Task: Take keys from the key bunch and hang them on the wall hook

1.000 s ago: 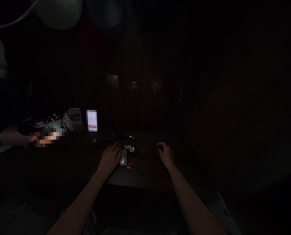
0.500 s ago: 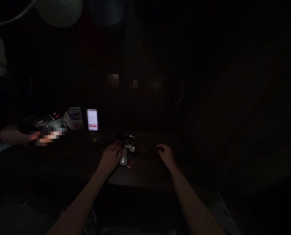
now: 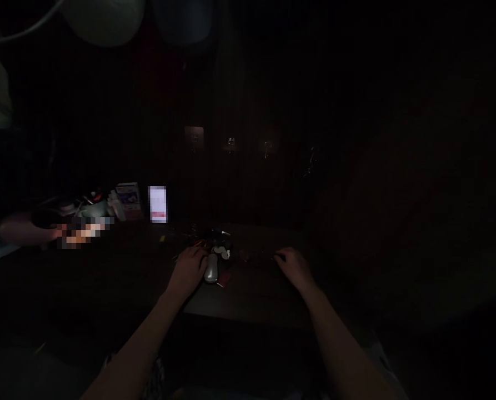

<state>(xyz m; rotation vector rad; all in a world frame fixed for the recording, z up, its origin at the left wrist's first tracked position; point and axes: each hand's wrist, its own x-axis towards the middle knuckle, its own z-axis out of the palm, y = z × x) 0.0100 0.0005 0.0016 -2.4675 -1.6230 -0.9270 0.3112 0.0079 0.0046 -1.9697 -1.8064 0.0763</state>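
left hand (image 3: 188, 270) beside pale oval object (image 3: 211, 268)

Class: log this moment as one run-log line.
left hand: beside pale oval object | right hand: resting on table | scene: very dark

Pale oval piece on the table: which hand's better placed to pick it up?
Left, probably. The left hand rests right beside the pale oval piece, fingers at its edge. The right hand lies farther off on the dark table.

Lit phone (image 3: 157, 204), carton (image 3: 128, 201) beside
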